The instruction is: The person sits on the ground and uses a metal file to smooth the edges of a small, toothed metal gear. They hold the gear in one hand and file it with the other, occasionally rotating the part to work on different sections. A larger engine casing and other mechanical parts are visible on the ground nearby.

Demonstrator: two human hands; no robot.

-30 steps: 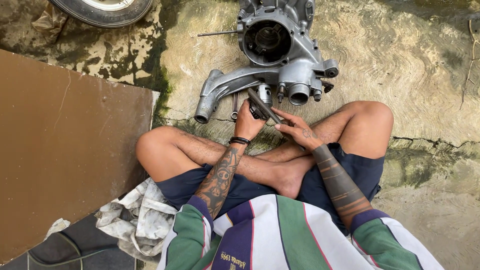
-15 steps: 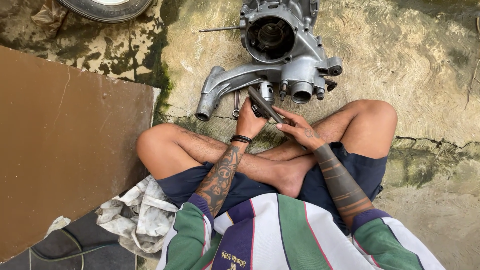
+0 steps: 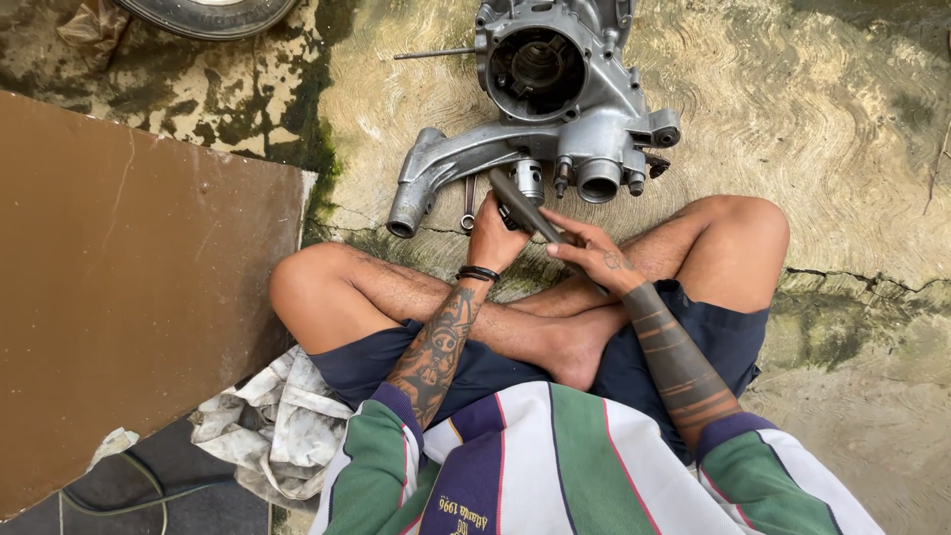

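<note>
We sit cross-legged on the concrete floor [image 3: 852, 119], the engine case [image 3: 555, 99] lying just beyond our knees. The left hand [image 3: 492, 236] is closed about the lower end of a dark tool [image 3: 523, 206], whose upper end slants up toward the case's underside. The right hand [image 3: 592, 253] lies open-fingered along the tool's shaft, steadying rather than clasping it. Compared with half a second ago, hands and tool keep nearly the same pose, so the work appears to be held at one point, not shifted. A small wrench [image 3: 468, 203] lies on the floor beside the case's arm. A rag [image 3: 267, 416] rests by our left thigh, next to a brown board [image 3: 129, 297].
</note>
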